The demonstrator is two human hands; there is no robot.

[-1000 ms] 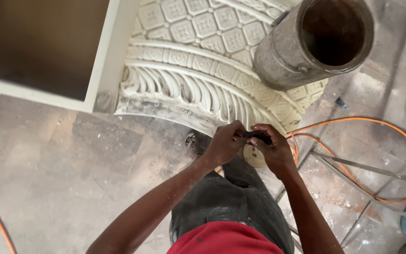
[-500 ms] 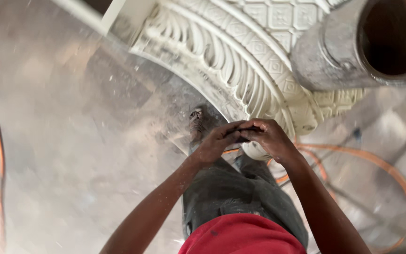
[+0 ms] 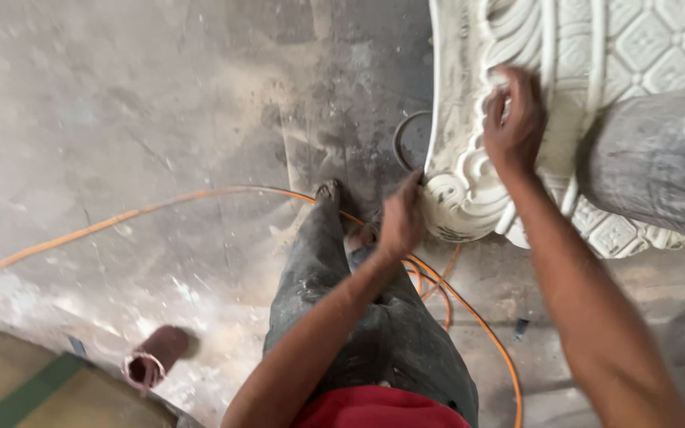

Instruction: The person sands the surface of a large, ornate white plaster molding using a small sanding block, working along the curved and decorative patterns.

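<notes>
White carved plaster moulding (image 3: pixel 572 103), lying on the dusty floor (image 3: pixel 160 119), is pressed under the spread right hand (image 3: pixel 517 119) and touched at its scroll by the curled, empty-looking left hand (image 3: pixel 402 218); judged heavy, stiff, brittle, best gripped by the thick rim.

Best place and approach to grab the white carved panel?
Grip the carved panel by its smooth curved outer rim, from the floor side at the left. The rim is exposed there; the right hand covers the relief and the grey cylinder blocks the right. The left hand is already near the scroll end.
</notes>
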